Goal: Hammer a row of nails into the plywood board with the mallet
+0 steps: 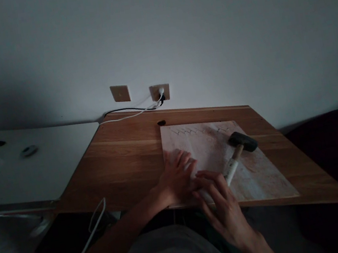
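Observation:
A pale marbled tile [253,173] lies flat on the wooden table [126,159], with a zigzag line of marks near its far edge. My left hand [177,178] rests flat on the tile's near left part, fingers stretched out. My right hand [223,207] lies over the tile's near edge, fingers spread and bent, touching a small pale piece that I cannot make out. A rubber mallet [239,147] with a black head and a light handle lies on the tile, just right of my right hand's fingertips.
Behind the table is a bare wall with a switch plate [120,93] and a socket [160,92] with white and black cables plugged in. A white surface [34,165] with small items adjoins the table's left. A white cable [87,238] loops at lower left.

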Action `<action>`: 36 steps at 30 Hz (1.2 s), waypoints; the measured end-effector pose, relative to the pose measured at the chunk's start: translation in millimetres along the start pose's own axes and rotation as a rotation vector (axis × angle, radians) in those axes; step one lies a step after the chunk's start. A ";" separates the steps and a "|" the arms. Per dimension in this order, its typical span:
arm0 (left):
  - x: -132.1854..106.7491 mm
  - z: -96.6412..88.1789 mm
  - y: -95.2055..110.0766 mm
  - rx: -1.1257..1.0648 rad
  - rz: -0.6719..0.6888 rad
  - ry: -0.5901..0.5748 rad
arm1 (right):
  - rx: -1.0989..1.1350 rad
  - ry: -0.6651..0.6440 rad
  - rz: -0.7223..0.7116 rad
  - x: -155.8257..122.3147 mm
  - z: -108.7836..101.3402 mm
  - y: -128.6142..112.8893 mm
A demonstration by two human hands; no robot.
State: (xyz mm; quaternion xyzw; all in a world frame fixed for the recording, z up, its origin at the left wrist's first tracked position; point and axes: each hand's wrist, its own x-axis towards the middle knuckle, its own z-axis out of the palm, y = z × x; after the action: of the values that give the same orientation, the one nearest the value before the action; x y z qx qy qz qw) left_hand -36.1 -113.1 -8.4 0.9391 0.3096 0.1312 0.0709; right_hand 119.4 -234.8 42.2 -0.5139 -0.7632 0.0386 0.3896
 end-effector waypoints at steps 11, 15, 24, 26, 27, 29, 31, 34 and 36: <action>58.2 19.2 38.3 0.022 0.051 -0.078 | -0.075 0.002 0.050 -11.5 1.7 16.9; 69.8 29.7 53.4 -0.077 0.057 -0.050 | -0.108 0.037 0.079 -13.1 -2.6 21.8; 94.4 60.7 68.4 -0.201 0.132 0.045 | -0.134 0.166 0.157 -14.4 -16.7 35.2; 98.2 60.9 73.5 -0.255 0.161 0.045 | -0.164 0.219 0.142 -13.7 -21.8 36.9; 100.4 60.5 76.4 -0.280 0.167 0.037 | -0.183 0.251 0.130 -13.0 -24.9 37.5; 105.5 61.1 82.0 -0.309 0.158 0.026 | -0.222 0.320 0.101 -11.2 -31.2 38.2; 111.6 66.5 87.3 -0.312 0.143 0.036 | -0.251 0.375 0.078 -8.8 -36.3 38.2; 121.3 80.7 95.0 -0.308 0.162 0.058 | -0.258 0.411 0.081 -3.4 -40.5 36.9; 126.8 86.8 99.0 -0.327 0.188 0.074 | -0.245 0.421 0.099 1.4 -42.2 35.6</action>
State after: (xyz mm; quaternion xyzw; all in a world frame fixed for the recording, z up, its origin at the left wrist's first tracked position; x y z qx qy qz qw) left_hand 143.0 -120.5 -44.4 0.9344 0.1974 0.2202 0.1986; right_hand 172.8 -231.4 55.9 -0.5909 -0.6381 -0.1428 0.4725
